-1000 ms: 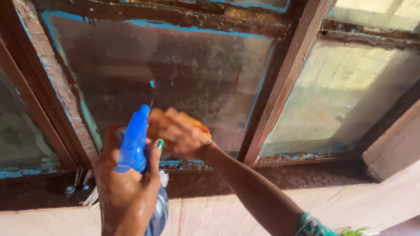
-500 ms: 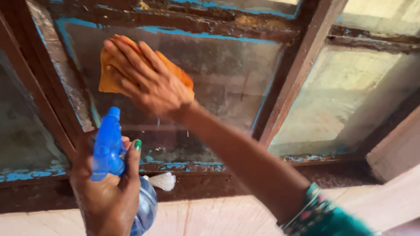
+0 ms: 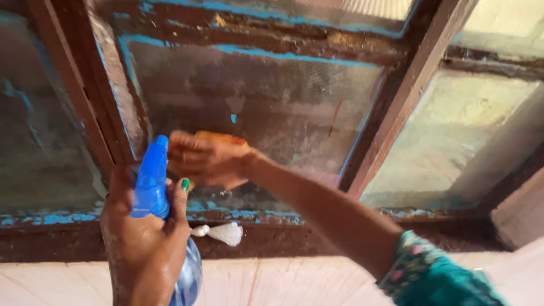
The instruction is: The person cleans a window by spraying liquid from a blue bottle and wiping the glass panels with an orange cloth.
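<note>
Your right hand (image 3: pixel 207 160) lies flat, fingers spread, pressing an orange cloth (image 3: pixel 218 137) on the lower window pane (image 3: pixel 283 107). Your left hand (image 3: pixel 141 238) is wrapped tight around the blue spray bottle (image 3: pixel 150 184). Pressing hard risks cracking the old glass; the flaking frame (image 3: pixel 396 107) may snag the cloth.
</note>
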